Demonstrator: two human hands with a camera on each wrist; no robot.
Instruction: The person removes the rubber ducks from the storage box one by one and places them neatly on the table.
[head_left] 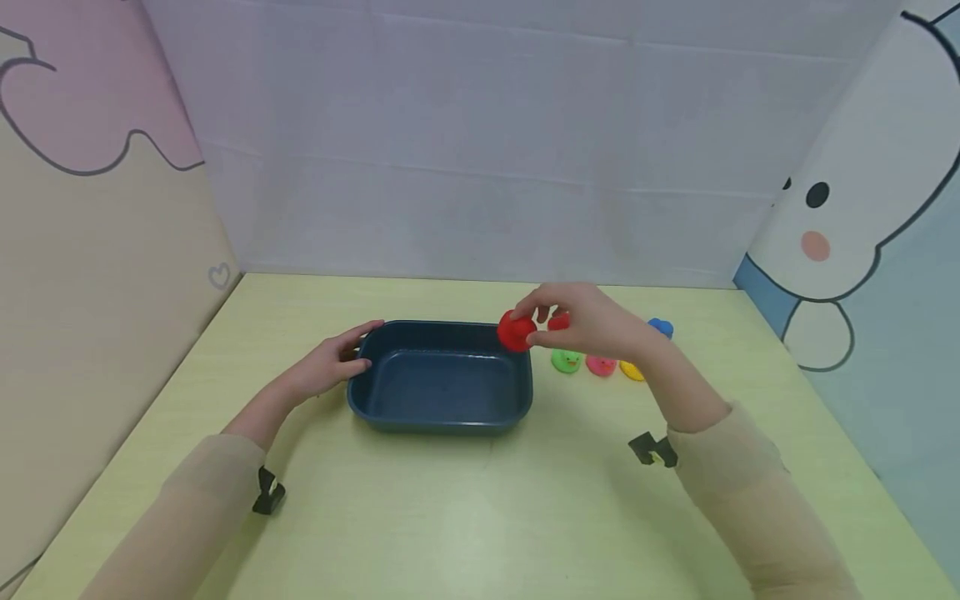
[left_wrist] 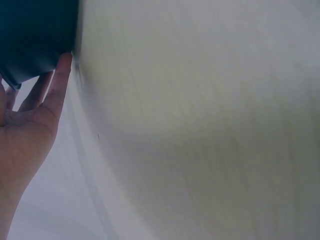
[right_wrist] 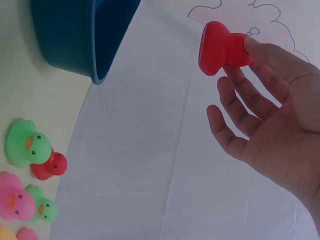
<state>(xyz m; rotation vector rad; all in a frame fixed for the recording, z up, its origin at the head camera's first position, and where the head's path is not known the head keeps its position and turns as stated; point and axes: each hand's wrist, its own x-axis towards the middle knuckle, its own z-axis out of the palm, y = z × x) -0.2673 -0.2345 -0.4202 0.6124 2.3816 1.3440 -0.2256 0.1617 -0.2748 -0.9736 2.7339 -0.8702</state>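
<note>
A dark blue rectangular tub (head_left: pixel 441 387) stands on the table. My left hand (head_left: pixel 326 365) holds it at the left end, thumb over the rim and fingers along the outside, where they touch the wall in the left wrist view. With thumb and fingertips, my right hand (head_left: pixel 592 321) pinches a red rubber duck (head_left: pixel 513 334) in the air by the tub's back right corner. The right wrist view shows the duck with its flat base turned towards the tub and its other fingers spread loosely below.
Right of the tub sit several small rubber ducks: a green duck (head_left: pixel 566 362), a pink duck (head_left: pixel 602 366), a yellow duck (head_left: pixel 632 372), another red duck (head_left: pixel 559 322) and a blue one (head_left: pixel 662 327). Behind the table hangs a white cloth (head_left: pixel 480 167); printed panels flank both sides.
</note>
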